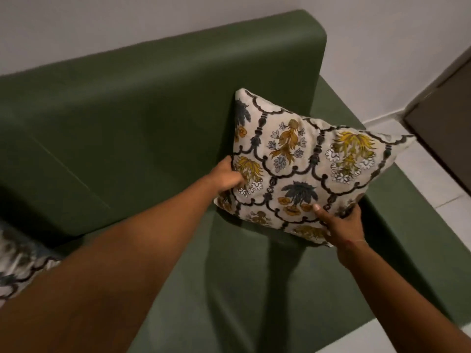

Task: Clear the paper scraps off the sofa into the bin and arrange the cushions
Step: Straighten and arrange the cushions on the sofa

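Observation:
A cream cushion with yellow and blue flowers and a dark trellis pattern leans in the right corner of the green sofa, against the backrest and the right armrest. My left hand grips its left edge. At the cushion's lower right corner, my right hand holds on with the thumb on the front face. A second cushion of the same print lies at the far left edge, mostly hidden by my left forearm. No paper scraps or bin are in view.
The sofa's right armrest borders a white tiled floor. A dark brown cabinet or door stands at the far right by the white wall. The green seat extends towards me.

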`<state>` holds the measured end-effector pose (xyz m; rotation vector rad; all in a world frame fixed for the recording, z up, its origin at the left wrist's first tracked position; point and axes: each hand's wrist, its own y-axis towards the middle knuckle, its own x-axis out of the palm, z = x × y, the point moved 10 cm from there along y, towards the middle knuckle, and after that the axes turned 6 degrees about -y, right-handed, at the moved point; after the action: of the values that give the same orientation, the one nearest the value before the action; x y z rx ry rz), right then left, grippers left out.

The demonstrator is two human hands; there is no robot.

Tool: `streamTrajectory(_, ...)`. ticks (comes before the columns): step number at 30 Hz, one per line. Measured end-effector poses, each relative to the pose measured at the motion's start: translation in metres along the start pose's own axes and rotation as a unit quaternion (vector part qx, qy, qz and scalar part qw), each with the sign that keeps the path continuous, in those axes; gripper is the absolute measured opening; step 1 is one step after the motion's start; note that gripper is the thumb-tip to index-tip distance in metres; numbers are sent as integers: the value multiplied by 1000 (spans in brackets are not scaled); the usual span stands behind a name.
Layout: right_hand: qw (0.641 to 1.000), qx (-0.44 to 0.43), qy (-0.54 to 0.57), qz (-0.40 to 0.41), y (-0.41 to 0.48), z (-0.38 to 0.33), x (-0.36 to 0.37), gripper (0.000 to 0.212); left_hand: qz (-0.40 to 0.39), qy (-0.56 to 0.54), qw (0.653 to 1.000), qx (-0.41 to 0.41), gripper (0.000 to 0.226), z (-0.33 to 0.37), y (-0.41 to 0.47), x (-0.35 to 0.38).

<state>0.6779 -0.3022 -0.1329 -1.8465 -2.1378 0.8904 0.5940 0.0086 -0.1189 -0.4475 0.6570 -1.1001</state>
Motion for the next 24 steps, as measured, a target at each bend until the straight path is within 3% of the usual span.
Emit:
streamTrajectory(3, 999, 10, -8, -35, 10, 9, 5, 85, 20, -85, 996, -22, 78, -7, 5, 14)
streamTrajectory(8, 997, -42, -25, -53, 8, 0, 11, 72, 87, -203, 975, 12, 73, -29, -20, 7)
streamTrajectory(17, 965, -161, -62, -195, -29, -54, 124, 61, 309, -338, 889, 7, 53, -125, -111, -87)
streamTrajectory(24, 960, -159, -113, -201, -25, -43, 160, 70, 284, -320, 904, 12, 75, -149, -98, -95)
